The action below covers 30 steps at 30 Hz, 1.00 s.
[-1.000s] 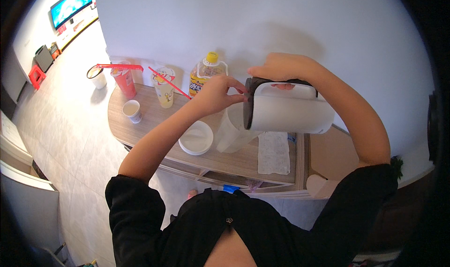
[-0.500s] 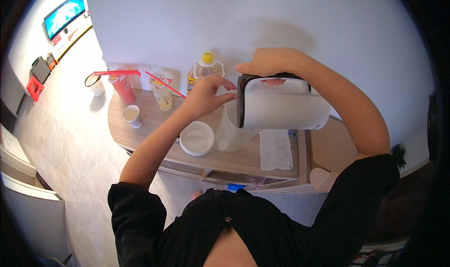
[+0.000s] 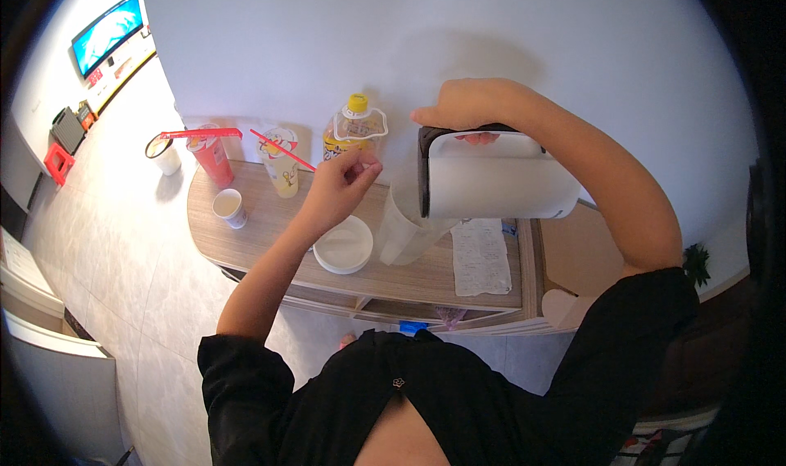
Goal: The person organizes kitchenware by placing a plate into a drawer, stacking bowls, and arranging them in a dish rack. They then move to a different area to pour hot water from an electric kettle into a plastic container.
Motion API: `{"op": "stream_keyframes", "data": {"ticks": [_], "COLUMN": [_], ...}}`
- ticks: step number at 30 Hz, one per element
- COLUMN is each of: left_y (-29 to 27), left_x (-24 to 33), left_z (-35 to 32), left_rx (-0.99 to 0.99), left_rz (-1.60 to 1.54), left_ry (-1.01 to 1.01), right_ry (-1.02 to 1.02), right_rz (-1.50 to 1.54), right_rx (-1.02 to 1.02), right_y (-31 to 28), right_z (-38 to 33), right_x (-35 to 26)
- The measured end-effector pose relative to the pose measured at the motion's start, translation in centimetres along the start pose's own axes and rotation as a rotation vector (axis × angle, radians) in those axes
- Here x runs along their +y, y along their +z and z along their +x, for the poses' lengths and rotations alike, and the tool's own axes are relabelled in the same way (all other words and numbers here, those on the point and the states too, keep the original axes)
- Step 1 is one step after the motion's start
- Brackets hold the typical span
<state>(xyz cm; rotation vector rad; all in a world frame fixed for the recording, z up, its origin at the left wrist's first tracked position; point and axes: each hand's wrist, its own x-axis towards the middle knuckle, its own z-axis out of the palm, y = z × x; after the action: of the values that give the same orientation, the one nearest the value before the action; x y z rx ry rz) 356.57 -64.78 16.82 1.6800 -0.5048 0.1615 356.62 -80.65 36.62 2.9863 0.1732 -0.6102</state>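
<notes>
My right hand (image 3: 479, 106) grips the dark handle of a white kettle (image 3: 499, 189), tipped on its side with its dark-rimmed mouth facing left. Beneath that mouth stands a tall translucent plastic pitcher (image 3: 403, 235). Whether liquid is flowing between them cannot be made out. My left hand (image 3: 337, 188) is apart from the kettle, fingers curled with the fingertips near the thumb; I see nothing in it. Behind it stands a bottle (image 3: 358, 126) with a yellow cap and white carry handle. A white round lidded container (image 3: 344, 245) sits just below my left wrist.
On the wooden cabinet top (image 3: 270, 241) stand a red drink cup (image 3: 214, 165), a clear cup (image 3: 282, 171) with a red straw, a small paper cup (image 3: 230, 209) and a paper slip (image 3: 481, 257). An open cardboard box (image 3: 577, 249) is at right. The wall rises behind.
My left hand has drawn back left and down from the kettle's rim, its fingers curling in. The kettle stays tipped over the pitcher in my right hand, nearly unmoved.
</notes>
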Motion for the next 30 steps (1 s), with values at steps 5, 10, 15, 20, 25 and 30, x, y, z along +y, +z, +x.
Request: {"op": "stream_keyframes", "data": {"ticks": [5,10,15,20,25,30], "left_y": [-0.8,-1.3,-1.8,-1.8,-2.0,-1.2], "left_x": [-1.1,-2.3,-2.5,-4.2,-5.0,-5.5], "left_z": [-2.5,-4.9,-7.1,-8.9,-10.4,-11.3], "left_rx": [0.013,-0.01,-0.01,0.078,0.146,0.172], "left_rz": [0.007,0.053,0.066,-0.071,-0.216,-0.295], "left_ry": [-0.046,-0.127,-0.138,-0.173,-0.259,-0.331], "right_ry": [-0.001,0.039,0.035,0.005,0.126,0.181], "right_rz": [-0.026,0.016,0.003,0.189,0.574,1.184], "right_rx": [0.001,0.012,0.075,0.08,0.179,0.339], "right_y": [-0.1,-0.2,-0.2,-0.1,1.8,6.1], "right_z": [0.1,0.2,-0.6,-1.2,-4.9,-8.7], "right_x": [0.2,1.0,1.4,5.7,8.8,13.6]}}
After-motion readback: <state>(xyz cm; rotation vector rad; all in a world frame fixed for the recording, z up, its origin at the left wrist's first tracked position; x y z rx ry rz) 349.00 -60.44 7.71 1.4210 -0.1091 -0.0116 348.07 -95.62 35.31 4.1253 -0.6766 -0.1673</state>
